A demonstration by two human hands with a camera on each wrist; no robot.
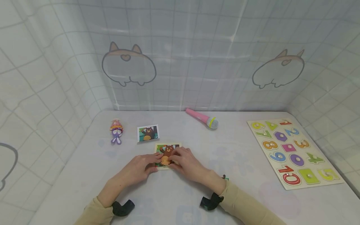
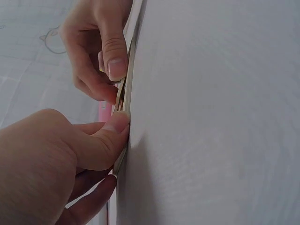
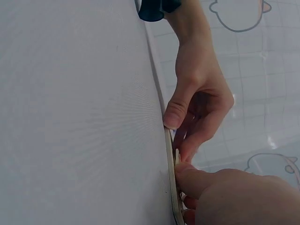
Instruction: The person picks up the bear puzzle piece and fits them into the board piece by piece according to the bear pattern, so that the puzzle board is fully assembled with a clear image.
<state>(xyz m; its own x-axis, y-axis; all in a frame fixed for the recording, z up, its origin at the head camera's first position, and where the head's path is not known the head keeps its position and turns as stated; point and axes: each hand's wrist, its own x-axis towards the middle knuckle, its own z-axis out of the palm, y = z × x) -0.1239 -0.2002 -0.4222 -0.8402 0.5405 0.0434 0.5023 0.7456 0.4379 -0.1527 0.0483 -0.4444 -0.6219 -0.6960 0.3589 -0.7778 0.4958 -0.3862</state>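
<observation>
A small wooden bear puzzle board (image 1: pixel 160 145) lies flat on the table in front of me. My left hand (image 1: pixel 140 165) grips its left side, thumb at the near edge and fingertips reaching over the picture. From the right, my right hand (image 1: pixel 184 162) pinches a thin puzzle piece (image 3: pixel 177 155) over the board, thumb on the near side. In the right wrist view this piece stands slightly up from the board. The brown bear picture (image 1: pixel 168 150) shows between both hands, its lower part partly hidden by fingers. Just behind lies a bear picture card (image 1: pixel 148 133).
A purple toy figure (image 1: pixel 116 132) lies at the back left. A pink toy microphone (image 1: pixel 202 118) rests near the back edge. To the right lies a wooden number-and-shape board (image 1: pixel 295 153). Patterned white curtains (image 1: pixel 197 62) enclose the table's back and sides.
</observation>
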